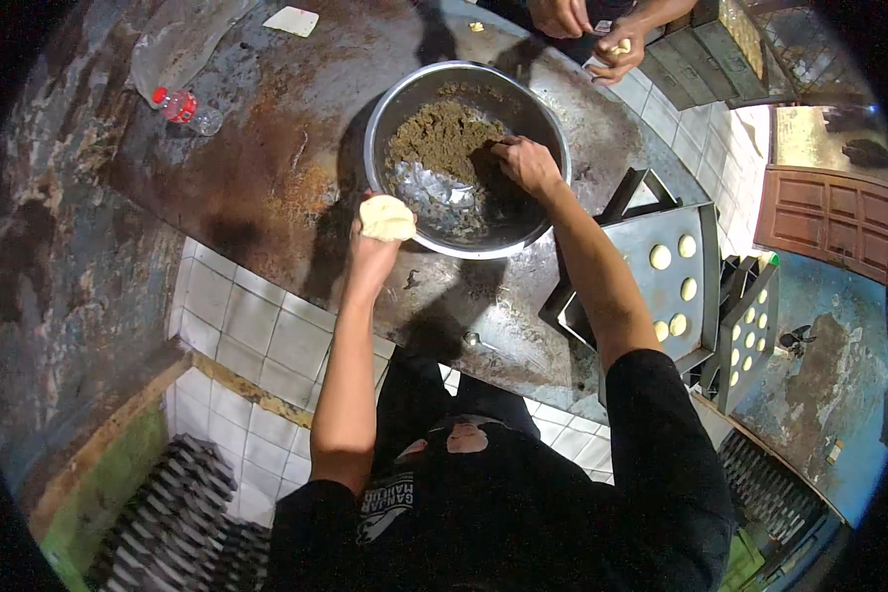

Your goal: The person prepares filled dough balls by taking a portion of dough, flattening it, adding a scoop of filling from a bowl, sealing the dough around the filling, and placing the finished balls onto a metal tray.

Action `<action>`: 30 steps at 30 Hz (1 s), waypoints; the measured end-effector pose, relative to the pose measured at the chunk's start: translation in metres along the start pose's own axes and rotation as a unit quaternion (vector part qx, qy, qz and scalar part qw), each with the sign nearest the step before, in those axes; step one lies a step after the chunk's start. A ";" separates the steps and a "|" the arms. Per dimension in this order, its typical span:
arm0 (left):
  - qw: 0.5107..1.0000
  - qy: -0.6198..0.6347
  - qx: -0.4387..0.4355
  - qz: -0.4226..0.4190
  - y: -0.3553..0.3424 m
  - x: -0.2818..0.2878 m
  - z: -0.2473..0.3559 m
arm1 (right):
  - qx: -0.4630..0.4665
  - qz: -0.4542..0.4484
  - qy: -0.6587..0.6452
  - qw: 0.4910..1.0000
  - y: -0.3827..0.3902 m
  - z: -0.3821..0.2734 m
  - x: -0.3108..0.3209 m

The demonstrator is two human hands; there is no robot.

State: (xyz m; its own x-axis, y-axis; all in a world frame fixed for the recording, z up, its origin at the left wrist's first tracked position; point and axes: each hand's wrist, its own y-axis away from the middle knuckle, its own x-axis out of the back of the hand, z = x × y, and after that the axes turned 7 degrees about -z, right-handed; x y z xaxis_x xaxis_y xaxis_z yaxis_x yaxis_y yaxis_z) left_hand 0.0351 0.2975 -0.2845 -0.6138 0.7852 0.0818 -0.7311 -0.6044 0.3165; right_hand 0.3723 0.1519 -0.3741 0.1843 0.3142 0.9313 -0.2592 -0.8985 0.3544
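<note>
A flattened round of pale dough (387,218) lies on my left hand (370,261), whose fingers curl up around it from below. It is held just off the near left rim of a wide steel bowl (538,232). Inside the bowl is a heap of brown crumbly filling (444,138), with bare metal showing on the near side. My right hand (530,166) reaches over the bowl's right rim, its fingers bent and pressed into the filling; the fingertips are partly hidden there.
To the right, a metal tray (627,296) bears several round dough pieces (660,257); another tray (728,380) stands beyond it. A red-capped plastic bottle (187,109) lies at the left. Across the table, a co-worker's hands (617,59) hold dough. A small metal utensil (473,339) lies near me.
</note>
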 end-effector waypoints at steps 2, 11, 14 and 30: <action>0.999 -0.012 0.007 -0.036 -0.001 -0.004 0.007 | -0.038 -0.008 -0.029 0.999 0.021 -0.001 0.007; 0.996 -0.027 0.029 -0.083 0.030 -0.034 -0.021 | -0.133 0.063 -0.658 0.738 0.105 0.026 0.048; 0.968 -0.237 0.034 -0.069 0.036 -0.027 -0.009 | -0.067 0.005 -0.805 0.590 0.134 -0.006 0.063; 0.942 -0.028 -0.147 -0.299 0.065 -0.090 0.108 | 0.120 0.120 -0.389 0.905 0.261 -0.137 0.232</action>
State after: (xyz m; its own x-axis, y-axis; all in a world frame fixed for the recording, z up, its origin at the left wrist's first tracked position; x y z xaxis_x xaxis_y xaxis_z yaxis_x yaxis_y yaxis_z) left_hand 0.0750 0.2023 -0.1690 -0.0545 0.9982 0.0240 -0.9974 -0.0555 0.0465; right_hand 0.2179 0.0324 -0.0542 0.7862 -0.1266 0.6049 -0.1846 -0.9822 0.0342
